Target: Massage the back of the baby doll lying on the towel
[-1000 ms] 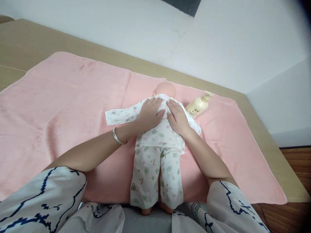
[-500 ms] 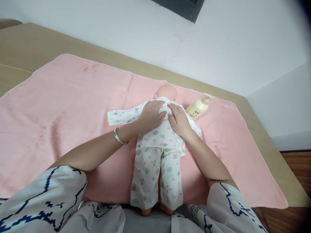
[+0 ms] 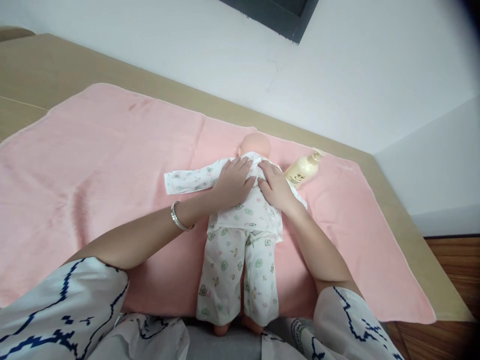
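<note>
A white shirt (image 3: 153, 327) with loose, short sleeves (image 3: 93, 285) is covering the upper arms. Jagged dark blue lines (image 3: 66, 286) are running across it. A silver bracelet (image 3: 174, 216) is circling the left wrist (image 3: 193, 209)

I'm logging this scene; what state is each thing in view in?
Baby doll: lying, dressed
Pajama top: worn, wrinkled
Pajama trousers: worn
Left hand: open, on the top
Right hand: open, on the top
Pump bottle: pump fitted; standing or lying unclear
Pink blanket: spread, creased
Bracelet: on left wrist
</note>
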Demonstrator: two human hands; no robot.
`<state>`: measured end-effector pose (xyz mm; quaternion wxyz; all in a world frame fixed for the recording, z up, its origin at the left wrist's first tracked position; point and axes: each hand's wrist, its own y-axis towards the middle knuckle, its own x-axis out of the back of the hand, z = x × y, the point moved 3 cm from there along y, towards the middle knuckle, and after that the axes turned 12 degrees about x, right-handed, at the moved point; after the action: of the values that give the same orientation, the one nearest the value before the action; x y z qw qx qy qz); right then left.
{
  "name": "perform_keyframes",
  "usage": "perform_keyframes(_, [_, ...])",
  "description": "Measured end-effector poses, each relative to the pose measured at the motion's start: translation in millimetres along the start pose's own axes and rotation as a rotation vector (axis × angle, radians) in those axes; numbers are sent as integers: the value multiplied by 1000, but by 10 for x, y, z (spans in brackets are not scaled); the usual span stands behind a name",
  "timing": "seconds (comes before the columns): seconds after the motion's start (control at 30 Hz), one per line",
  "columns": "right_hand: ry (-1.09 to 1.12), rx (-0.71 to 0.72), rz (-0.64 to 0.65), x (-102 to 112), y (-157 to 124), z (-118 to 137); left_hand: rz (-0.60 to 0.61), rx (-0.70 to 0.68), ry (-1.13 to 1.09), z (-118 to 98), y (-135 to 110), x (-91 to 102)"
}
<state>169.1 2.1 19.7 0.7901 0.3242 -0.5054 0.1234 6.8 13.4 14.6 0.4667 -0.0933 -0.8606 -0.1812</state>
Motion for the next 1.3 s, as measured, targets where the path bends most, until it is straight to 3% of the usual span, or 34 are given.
perform_keyframes(0.17, [-4, -8, 1, 21, 6, 31, -66, -3, 50, -51, -125, -21])
perform_keyframes(0.47, [-91, -125, -36, 59, 80, -7, 25, 72, -73, 42, 212, 106])
perform_keyframes(0.73, [-316, -59, -49, 0, -26, 483, -14, 48, -64, 88, 236, 88])
perform_keyframes(0.9, [-86, -108, -79, 30, 15, 196, 11, 4, -48, 71, 168, 93])
perform_keyframes(1.07, [41, -143, -91, 50, 45, -83, 15, -33, 22, -54, -67, 60])
perform_keyframes(1.17, [-20, -135, -78, 51, 22, 48, -32, -20, 28, -87, -113, 26])
perform_keyframes(1.3, [-116, -151, -52, 65, -26, 342, 5, -21, -57, 33, 78, 10])
